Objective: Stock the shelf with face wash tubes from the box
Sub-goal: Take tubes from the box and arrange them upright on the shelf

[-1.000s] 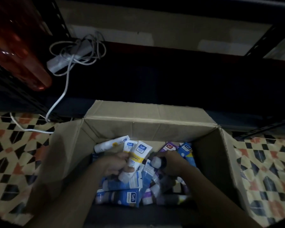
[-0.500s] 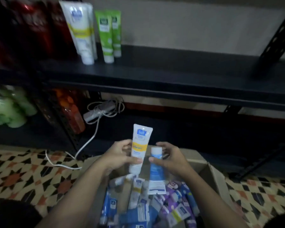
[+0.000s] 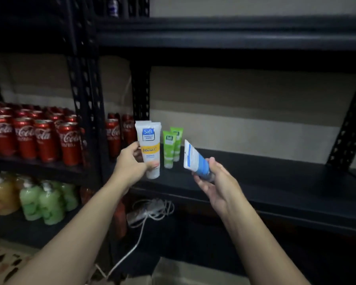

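At the dark shelf [image 3: 255,177], a white tube [image 3: 150,149] is gripped by the left hand [image 3: 132,165], a blue tube [image 3: 195,161] by the right hand [image 3: 218,182].

dark shelf [image 3: 275,182] | two green tubes [image 3: 169,149] upright | near its left end

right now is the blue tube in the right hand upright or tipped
Tipped: the blue tube leans left, crimped end up, cap down in the right hand.

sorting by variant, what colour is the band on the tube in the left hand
Yellow-orange, on a white Safi tube; head view.
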